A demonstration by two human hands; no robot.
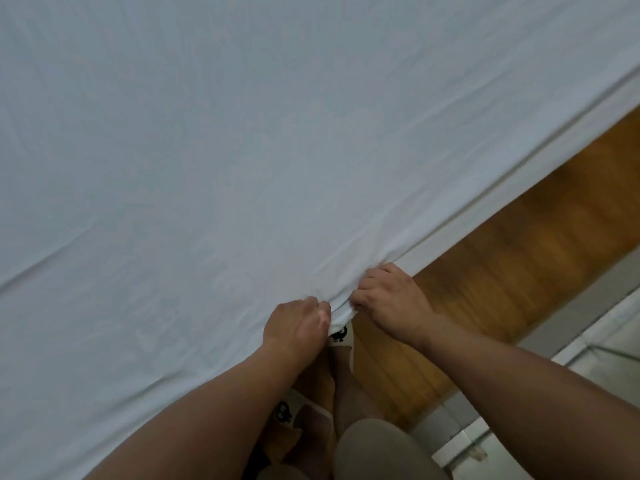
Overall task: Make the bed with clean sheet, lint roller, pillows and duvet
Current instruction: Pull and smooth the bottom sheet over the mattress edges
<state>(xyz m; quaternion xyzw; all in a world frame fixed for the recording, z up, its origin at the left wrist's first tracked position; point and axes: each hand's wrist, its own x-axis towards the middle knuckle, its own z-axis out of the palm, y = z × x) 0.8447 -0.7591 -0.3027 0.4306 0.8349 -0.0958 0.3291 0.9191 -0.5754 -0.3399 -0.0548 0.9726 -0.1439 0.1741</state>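
Sheet (242, 150) covers the bed; at its near corner both hands, left (294, 323) and right (391, 299), side by side, grip the bunched cloth above the wood floor (519, 254).

Sheet (207, 133): lies flat and wide — open room above.
Corner: left hand (294, 323) and right hand (391, 299) crowd it, gripping the sheet's edge.
Floor (502, 271): wooden strip on the right — open passage.

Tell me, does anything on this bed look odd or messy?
Nothing spilled or torn. The sheet is only bunched at the corner where the left hand and right hand grip it, with creases fanning out.
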